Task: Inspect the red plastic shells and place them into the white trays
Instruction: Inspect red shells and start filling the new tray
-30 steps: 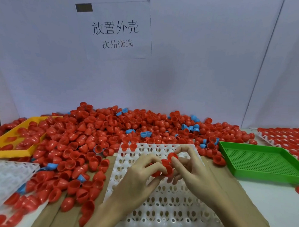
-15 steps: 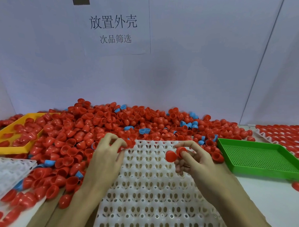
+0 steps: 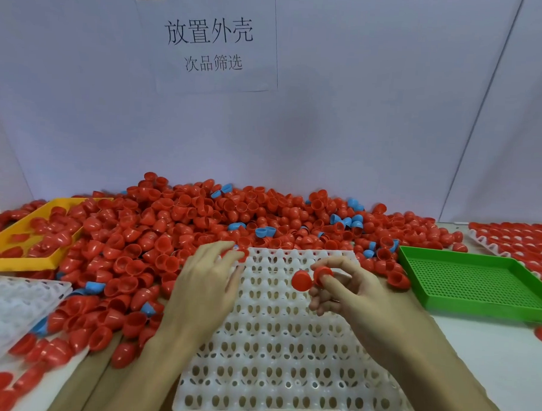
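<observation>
Two red plastic shells point(image 3: 311, 278) sat pinched in my right hand point(image 3: 349, 297), thumb and forefinger curled round them above the far right part of the white perforated plastic tray point(image 3: 288, 355), which lay at the near edge of the bench point(image 3: 474, 354). One showed its rounded cap, the other its rim. My left hand point(image 3: 204, 283) reached to the tray's far left corner, fingertips point(image 3: 235, 254) closing on another red shell point(image 3: 244, 253) at the foot of the big heap of loose red shells point(image 3: 184, 232); motion blur kept me from telling how firm that hold was. Every pocket I could see in this tray was unfilled, so I judged the work on it barely begun: the step in hand was inspecting and seating the first shells. The next move, as I read it, called for turning the right hand's pair to check them, then lowering each into a pocket along the far row, one per hole. A green mesh plastic tray point(image 3: 477, 285) lay toward the right edge and a yellow plastic tray point(image 3: 19, 247) toward the left.
</observation>
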A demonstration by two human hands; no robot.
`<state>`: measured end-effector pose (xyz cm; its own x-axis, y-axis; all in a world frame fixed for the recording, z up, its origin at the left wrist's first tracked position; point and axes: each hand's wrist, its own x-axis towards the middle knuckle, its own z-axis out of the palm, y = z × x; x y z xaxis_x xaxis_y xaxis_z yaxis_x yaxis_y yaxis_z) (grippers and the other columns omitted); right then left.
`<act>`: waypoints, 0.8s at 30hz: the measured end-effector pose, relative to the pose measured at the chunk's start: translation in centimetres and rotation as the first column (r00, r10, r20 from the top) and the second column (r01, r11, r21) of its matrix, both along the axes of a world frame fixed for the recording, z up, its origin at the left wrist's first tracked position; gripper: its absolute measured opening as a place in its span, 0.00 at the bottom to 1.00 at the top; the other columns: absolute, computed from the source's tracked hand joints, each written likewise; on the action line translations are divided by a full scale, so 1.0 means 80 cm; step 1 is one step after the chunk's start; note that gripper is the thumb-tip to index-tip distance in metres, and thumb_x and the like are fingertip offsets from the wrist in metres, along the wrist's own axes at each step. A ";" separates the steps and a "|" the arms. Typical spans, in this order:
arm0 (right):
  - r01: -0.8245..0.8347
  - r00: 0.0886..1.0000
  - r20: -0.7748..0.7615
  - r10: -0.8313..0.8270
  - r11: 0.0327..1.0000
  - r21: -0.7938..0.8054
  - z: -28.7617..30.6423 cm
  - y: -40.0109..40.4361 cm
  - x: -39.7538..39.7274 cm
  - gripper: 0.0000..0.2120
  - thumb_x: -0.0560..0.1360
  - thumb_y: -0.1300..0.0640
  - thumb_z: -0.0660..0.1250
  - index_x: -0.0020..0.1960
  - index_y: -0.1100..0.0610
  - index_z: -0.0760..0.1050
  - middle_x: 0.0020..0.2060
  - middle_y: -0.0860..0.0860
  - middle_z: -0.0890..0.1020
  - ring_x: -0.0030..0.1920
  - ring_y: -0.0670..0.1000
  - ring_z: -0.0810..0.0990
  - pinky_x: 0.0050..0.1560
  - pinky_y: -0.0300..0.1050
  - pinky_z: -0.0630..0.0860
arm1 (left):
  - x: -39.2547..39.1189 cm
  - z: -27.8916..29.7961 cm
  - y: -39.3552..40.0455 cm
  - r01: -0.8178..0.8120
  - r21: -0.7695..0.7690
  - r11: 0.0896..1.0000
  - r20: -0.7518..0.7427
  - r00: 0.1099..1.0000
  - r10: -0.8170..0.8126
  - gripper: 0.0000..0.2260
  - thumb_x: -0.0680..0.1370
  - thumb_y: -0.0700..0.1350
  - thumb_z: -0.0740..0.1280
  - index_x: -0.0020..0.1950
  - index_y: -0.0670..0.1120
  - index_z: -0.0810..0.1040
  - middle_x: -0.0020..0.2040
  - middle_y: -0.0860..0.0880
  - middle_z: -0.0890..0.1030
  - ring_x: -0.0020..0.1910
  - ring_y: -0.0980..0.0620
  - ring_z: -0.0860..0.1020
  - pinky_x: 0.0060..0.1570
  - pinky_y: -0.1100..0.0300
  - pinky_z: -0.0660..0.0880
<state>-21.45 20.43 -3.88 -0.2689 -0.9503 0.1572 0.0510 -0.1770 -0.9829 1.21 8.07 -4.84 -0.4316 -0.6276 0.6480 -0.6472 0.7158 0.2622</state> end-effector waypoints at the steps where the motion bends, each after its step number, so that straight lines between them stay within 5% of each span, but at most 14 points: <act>1: -0.015 1.000 0.005 0.015 1.000 0.007 0.001 0.000 0.001 0.08 0.83 0.64 0.67 0.54 0.55 0.83 0.43 0.62 0.85 0.41 0.60 0.86 0.43 0.47 0.83 | -0.007 0.000 0.007 0.047 -0.022 0.999 0.002 0.999 -0.047 0.10 0.80 0.42 0.73 0.61 0.44 0.85 0.61 0.47 0.83 0.63 0.49 0.80 0.65 0.49 0.78; 6: -0.158 0.986 0.058 0.157 0.987 0.026 0.002 0.002 0.007 0.09 0.80 0.58 0.73 0.59 0.56 0.84 0.50 0.64 0.86 0.49 0.61 0.87 0.52 0.47 0.83 | -0.020 0.005 0.032 0.299 -0.009 0.954 -0.125 0.946 -0.298 0.11 0.83 0.49 0.69 0.63 0.47 0.83 0.59 0.55 0.83 0.60 0.57 0.80 0.61 0.54 0.79; 10: -0.250 0.964 0.100 0.247 0.968 0.018 0.001 0.003 0.008 0.14 0.79 0.55 0.75 0.63 0.57 0.83 0.53 0.65 0.86 0.52 0.58 0.87 0.55 0.46 0.83 | -0.027 0.011 0.045 0.582 0.111 0.805 -0.261 0.799 -0.542 0.19 0.80 0.50 0.75 0.70 0.52 0.79 0.62 0.58 0.81 0.61 0.57 0.81 0.61 0.63 0.77; 18: -0.243 0.964 0.125 0.236 0.969 0.043 0.008 0.005 0.014 0.19 0.80 0.42 0.71 0.54 0.59 0.85 0.48 0.65 0.86 0.46 0.59 0.87 0.47 0.42 0.83 | -0.026 0.009 0.049 0.645 0.318 0.694 -0.595 0.706 -0.384 0.17 0.75 0.53 0.80 0.62 0.57 0.82 0.51 0.52 0.86 0.48 0.49 0.87 0.49 0.60 0.83; 24: -0.248 0.957 0.156 0.245 0.969 0.000 0.011 0.005 0.012 0.19 0.79 0.47 0.70 0.64 0.58 0.82 0.48 0.58 0.83 0.45 0.57 0.85 0.47 0.45 0.83 | -0.027 0.013 0.052 0.654 0.327 0.682 -0.620 0.693 -0.368 0.13 0.74 0.53 0.80 0.55 0.55 0.82 0.48 0.51 0.86 0.43 0.50 0.86 0.46 0.60 0.82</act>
<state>-20.48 20.83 -2.98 -0.0453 -0.9925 0.1135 0.2415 -0.1211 -0.9628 -0.98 12.23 -3.79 -0.5134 -0.6789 0.5249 0.0990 0.5608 0.8220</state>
